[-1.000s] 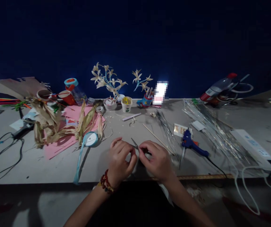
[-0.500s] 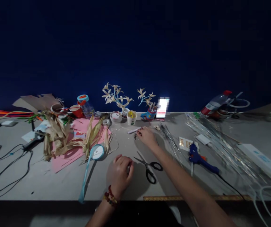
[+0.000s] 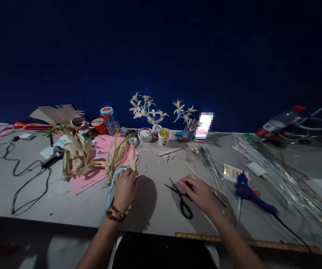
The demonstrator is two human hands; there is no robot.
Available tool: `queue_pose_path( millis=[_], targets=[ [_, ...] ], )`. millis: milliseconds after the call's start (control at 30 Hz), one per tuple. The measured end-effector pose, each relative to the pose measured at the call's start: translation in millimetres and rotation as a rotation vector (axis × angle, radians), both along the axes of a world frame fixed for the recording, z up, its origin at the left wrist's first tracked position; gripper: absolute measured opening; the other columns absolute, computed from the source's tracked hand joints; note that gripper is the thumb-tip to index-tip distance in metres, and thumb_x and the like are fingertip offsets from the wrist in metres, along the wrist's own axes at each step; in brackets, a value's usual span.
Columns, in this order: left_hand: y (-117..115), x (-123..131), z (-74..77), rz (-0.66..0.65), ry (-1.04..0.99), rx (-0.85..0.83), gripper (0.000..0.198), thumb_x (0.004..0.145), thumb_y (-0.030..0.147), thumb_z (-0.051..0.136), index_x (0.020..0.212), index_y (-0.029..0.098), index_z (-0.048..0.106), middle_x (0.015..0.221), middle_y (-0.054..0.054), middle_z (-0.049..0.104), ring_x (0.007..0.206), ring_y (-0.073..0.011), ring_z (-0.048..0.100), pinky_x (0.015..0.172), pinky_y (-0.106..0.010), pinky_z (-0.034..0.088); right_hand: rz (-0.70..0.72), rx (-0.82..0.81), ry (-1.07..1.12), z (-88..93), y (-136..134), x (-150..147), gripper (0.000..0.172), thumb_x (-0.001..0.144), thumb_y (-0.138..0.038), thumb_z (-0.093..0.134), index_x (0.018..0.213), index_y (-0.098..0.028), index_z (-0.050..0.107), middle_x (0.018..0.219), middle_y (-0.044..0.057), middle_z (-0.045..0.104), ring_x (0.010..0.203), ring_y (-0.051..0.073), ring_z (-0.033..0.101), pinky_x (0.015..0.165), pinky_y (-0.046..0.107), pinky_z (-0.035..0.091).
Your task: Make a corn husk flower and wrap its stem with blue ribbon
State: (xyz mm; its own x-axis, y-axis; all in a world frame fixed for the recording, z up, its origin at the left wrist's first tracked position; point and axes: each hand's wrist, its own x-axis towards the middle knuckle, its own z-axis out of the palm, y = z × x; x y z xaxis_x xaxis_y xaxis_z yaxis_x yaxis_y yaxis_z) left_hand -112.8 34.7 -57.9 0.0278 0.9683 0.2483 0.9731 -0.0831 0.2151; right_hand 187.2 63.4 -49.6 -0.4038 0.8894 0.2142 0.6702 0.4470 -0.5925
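My left hand (image 3: 125, 188) is closed over a roll of light-blue tape (image 3: 119, 170), whose loose tail hangs down past the wrist. The hand hides most of the roll. My right hand (image 3: 198, 191) hovers by the black-handled scissors (image 3: 184, 203), covering part of one handle loop. Its fingers are curled together, and what they hold, if anything, is hidden. A thin stick (image 3: 192, 169) lies slantwise beyond that hand. Farther back, a pale pen-like tool (image 3: 169, 152) rests on the table near small curled scraps (image 3: 169, 158).
Dried husks (image 3: 78, 151) lie on pink paper (image 3: 82, 183) at left, near a black cable (image 3: 14, 192). At the back stand husk flowers (image 3: 146, 108), a yellow-filled tub (image 3: 164, 137) and a red-blue cup (image 3: 188, 133). A blue glue gun (image 3: 252, 194) and wire bundles (image 3: 278, 168) lie right.
My right hand has drawn back from the pen-like tool to the scissors. My left hand has moved left and forward onto the tape roll. The view has shifted left.
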Motion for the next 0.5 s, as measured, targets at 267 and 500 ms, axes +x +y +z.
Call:
queue_pose_path(
  millis=[267, 500],
  targets=[
    [14, 10, 1.9, -0.031, 0.156, -0.022, 0.014, 0.088, 0.017, 0.057, 0.086, 0.018, 0.070, 0.094, -0.013, 0.067, 0.096, -0.0320, 0.056, 0.085, -0.046, 0.038, -0.075, -0.114, 0.136, -8.5, -35, 18, 0.028, 0.099, -0.038, 0.047, 0.089, -0.023, 0.068, 0.088, 0.006, 0.071, 0.085, 0.022, 0.067, 0.076, 0.032, 0.052],
    [3, -18, 0.5, 0.042, 0.068, 0.099, 0.016, 0.092, 0.019, 0.053, 0.089, 0.021, 0.069, 0.096, -0.009, 0.070, 0.093, -0.0271, 0.059, 0.085, -0.041, 0.040, -0.139, -0.066, 0.185, -17.7, -45, 34, 0.023, 0.096, -0.039, 0.052, 0.090, -0.026, 0.069, 0.090, 0.006, 0.073, 0.085, 0.024, 0.069, 0.074, 0.034, 0.055]
  ],
)
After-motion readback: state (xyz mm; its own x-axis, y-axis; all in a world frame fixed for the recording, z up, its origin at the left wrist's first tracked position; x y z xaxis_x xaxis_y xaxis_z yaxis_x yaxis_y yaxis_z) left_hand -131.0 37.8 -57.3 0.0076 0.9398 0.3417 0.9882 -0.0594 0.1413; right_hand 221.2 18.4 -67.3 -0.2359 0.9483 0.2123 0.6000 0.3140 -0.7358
